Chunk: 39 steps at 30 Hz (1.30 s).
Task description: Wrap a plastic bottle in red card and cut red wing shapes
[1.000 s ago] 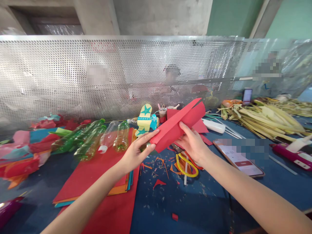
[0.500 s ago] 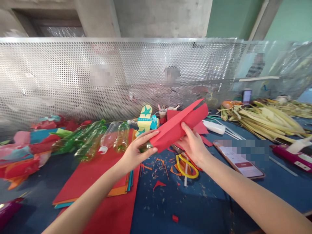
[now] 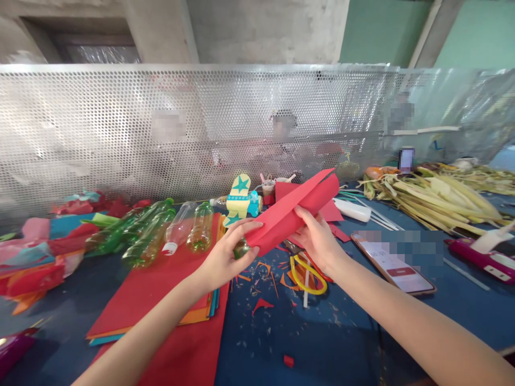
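The rolled paper (image 3: pixel 281 217) is plain red, the worktop (image 3: pixel 257 338) dark blue; the paper stack (image 3: pixel 145 284) has a red top sheet over orange and blue edges. A paper craft (image 3: pixel 240 201) is pale yellow with teal stars and a patterned blue band. Some bottles (image 3: pixel 147 244) are translucent green, another bottle (image 3: pixel 181 225) colourless with a white cap (image 3: pixel 170 247); a loop (image 3: pixel 317 291) is bright yellow, the husks (image 3: pixel 434 201) straw-yellow, the perforated screen (image 3: pixel 241 107) silvery grey

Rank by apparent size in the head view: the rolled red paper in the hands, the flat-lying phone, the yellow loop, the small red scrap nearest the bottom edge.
1. Rolled red paper
2. Flat-lying phone
3. Yellow loop
4. Small red scrap
Nearness to the camera may enlarge the paper.
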Available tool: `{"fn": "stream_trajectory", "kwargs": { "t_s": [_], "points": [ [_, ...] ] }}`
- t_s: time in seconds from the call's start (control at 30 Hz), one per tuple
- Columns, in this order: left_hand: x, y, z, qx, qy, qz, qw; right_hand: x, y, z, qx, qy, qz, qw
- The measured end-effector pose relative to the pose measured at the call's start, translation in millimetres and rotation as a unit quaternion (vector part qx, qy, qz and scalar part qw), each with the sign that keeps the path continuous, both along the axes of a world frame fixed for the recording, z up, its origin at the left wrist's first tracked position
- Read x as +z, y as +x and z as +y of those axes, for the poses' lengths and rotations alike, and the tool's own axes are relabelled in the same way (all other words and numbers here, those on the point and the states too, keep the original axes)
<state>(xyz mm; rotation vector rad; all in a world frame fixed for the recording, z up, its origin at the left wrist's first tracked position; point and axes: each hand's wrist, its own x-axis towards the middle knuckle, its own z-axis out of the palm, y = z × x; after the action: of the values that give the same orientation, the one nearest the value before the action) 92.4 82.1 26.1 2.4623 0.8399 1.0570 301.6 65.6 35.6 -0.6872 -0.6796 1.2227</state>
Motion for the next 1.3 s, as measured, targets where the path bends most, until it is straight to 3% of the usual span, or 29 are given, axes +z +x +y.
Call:
{"fn": "stream_trajectory", "kwargs": {
  "t_s": [0.27, 0.63, 1.0, 1.17, 1.3],
  "points": [
    [-0.8, 4.9, -4.3, -0.011, 0.026, 0.064, 0.998, -3.9, 0.6, 3.8, -0.016, -0.014, -0.005, 1.0],
    [-8.2, 6.9, -3.8, 0.022, 0.07, 0.087, 0.993, -1.7, 2.2, 4.4, -0.007, -0.037, -0.007, 0.999],
    [-16.8, -2.6, 8.5, 0.023, 0.121, 0.1, 0.987, 1.1, 4.6, 3.6, 0.104, -0.005, -0.011, 0.994],
    [-23.3, -5.0, 12.9, 0.006, 0.147, 0.106, 0.984, -1.9, 1.6, 5.0, 0.056, -0.03, -0.006, 0.998],
    [-23.7, -6.2, 14.2, -0.007, 0.122, 0.113, 0.986, -3.6, -1.3, 6.0, 0.04, -0.031, 0.0, 0.999]
  ]
}}
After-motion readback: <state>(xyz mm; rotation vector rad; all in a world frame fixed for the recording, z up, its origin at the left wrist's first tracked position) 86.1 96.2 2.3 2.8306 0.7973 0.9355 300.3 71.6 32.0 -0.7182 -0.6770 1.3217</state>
